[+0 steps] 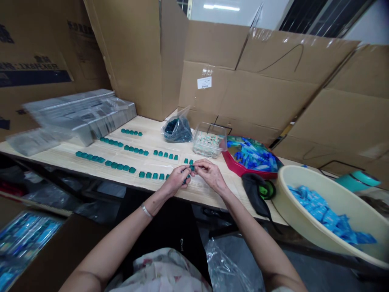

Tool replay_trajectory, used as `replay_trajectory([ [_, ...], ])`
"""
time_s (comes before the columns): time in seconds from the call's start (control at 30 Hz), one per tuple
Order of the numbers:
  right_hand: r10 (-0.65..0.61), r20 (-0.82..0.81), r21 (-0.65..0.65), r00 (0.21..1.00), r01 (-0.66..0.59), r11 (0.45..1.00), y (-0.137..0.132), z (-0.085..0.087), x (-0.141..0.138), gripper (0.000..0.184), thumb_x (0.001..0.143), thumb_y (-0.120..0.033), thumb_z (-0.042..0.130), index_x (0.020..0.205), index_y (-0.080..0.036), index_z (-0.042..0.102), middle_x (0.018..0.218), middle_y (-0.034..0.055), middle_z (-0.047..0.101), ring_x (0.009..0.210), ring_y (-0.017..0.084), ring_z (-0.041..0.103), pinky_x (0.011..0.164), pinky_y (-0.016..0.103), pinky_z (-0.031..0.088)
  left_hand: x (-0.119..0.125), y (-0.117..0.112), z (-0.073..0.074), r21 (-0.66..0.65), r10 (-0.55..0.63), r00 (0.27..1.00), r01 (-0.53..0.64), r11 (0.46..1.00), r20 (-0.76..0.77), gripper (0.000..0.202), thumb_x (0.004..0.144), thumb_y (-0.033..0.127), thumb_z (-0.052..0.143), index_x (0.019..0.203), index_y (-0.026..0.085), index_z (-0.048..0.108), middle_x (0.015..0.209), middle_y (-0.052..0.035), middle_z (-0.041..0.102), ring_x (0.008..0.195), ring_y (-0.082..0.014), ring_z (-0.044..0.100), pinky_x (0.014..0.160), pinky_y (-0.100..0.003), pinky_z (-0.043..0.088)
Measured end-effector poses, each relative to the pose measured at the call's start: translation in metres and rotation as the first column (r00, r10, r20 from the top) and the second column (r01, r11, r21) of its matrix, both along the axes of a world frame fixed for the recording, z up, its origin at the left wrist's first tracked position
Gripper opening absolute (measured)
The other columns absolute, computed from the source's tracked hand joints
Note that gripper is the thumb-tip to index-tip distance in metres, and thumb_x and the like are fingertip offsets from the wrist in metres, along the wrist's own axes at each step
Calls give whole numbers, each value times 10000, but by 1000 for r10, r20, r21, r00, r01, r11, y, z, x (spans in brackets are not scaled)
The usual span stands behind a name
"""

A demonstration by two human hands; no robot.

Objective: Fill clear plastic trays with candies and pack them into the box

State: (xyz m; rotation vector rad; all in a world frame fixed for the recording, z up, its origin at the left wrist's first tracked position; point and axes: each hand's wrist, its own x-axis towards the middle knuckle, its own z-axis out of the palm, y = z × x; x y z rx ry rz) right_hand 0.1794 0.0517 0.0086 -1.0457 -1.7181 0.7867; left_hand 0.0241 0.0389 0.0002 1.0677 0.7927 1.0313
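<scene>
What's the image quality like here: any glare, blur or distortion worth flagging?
Head view: a strip light glares white at the top; the clear plastic stack at left is smeared; the lens seems to stretch the cream basin at right; the left hand and right hand look fairly sharp, but the teal piece between them shows little detail.

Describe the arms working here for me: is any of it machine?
No, these are a person's arms, with no cables on them. The left forearm and right forearm are bare of sleeves. The left grip and right grip are ungloved hands. A silver-coloured bracelet circles the left wrist; none shows on the right.
</scene>
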Motion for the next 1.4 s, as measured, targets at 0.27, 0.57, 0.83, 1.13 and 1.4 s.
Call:
replay_trajectory([
  [0.27,-41,-29,27,999,42,999,-4,-7,0,152,752,-338,646,736,-194,691,880,63,606,812,168,610,688,299,537,3,-1,-3,17,21,997,-20,1000,-76,130,770,251,517,809,138,567,688,13,478,436,-46,362,340,-159,212],
  [0.57,-111,-317,-430,942,-39,902,-15,-6,2,387,650,-468,743,844,-168,596,679,7,656,615,146,650,669,313,546,4,0,-13,322,187,964,-120,939,-188,171,721,155,619,865,213,692,897,-49,656,838,-180,584,717,-247,463],
  [0.83,-127,-337,-453,933,-42,891,-29,-18,13,339,619,-373,779,871,-166,685,737,23,696,662,151,658,723,326,542,5,-4,-24,587,328,871,-57,808,-366,121,832,226,539,890,214,644,908,-63,665,877,-192,599,842,-295,427],
  [1.13,-231,404,228,885,146,963,30,-20,80,180,821,-235,566,890,-176,721,931,103,710,887,222,650,822,366,493,3,-8,-21,35,102,954,-96,995,-282,227,775,413,600,810,189,592,613,26,532,399,-69,370,368,-186,278],
  [1.4,-100,694,215,713,-73,974,66,-28,84,242,871,-194,476,883,-166,716,919,115,715,901,200,643,830,325,472,-3,-8,-16,-147,13,999,-19,989,-46,297,700,409,697,818,155,597,631,32,515,423,-31,350,348,-134,189],
])
